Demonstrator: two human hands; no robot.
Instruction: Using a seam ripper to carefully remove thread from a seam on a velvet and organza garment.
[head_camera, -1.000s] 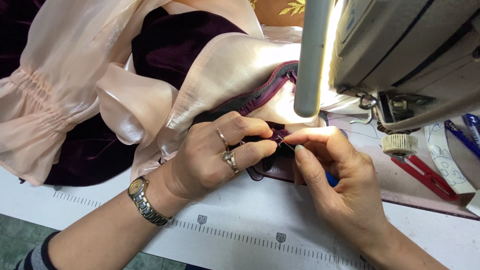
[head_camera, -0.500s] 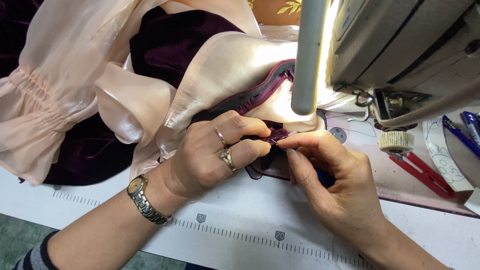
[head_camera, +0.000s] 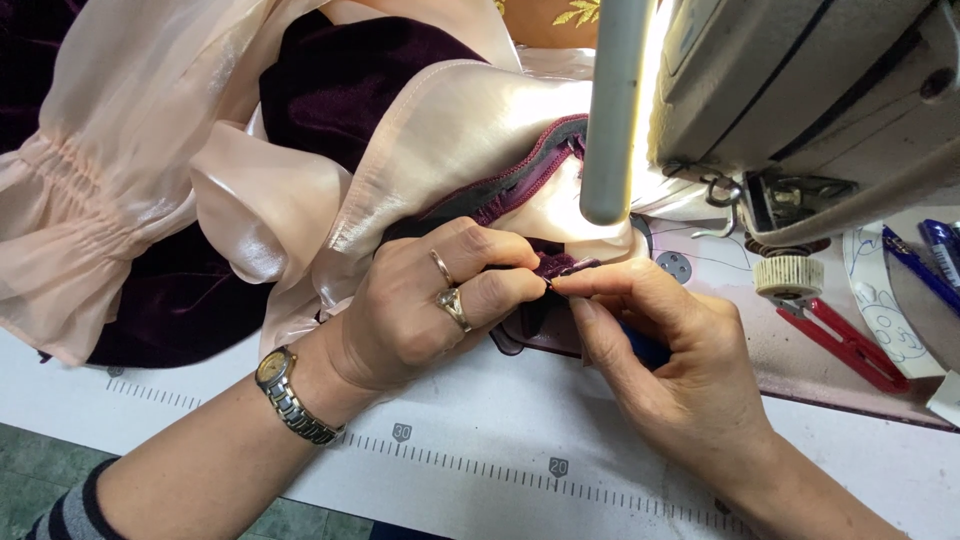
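We're looking down at the sewing table (head_camera: 480, 400), and both hands are working one tiny spot. Our left hand (head_camera: 430, 300), with two rings and a wristwatch (head_camera: 290, 395), is curled closed, thumb and forefinger pinching the dark purple zipper edge (head_camera: 555, 265) of the garment. Our right hand (head_camera: 670, 350) meets it fingertip to fingertip, thumb and forefinger nipped shut on the same bit of purple trim; whether a pin or needle sits between them is too small to tell. That pinched spot lies on the table just in front of the sewing machine (head_camera: 800, 90), right below the pale lamp tube (head_camera: 610, 110), which throws a bright glow onto the cloth. The zipper runs up and away under a fold of shiny peach fabric (head_camera: 440, 150), and dark plum velvet (head_camera: 350, 80) shows beneath it. A gathered peach ruffle (head_camera: 60, 230) spills off to the left. Over on the right, near the machine, sit a spool of cream thread (head_camera: 788, 275), red thread snips (head_camera: 845, 345) and blue pens (head_camera: 925, 260). A printed ruler strip (head_camera: 480, 470) runs along the table's near edge.
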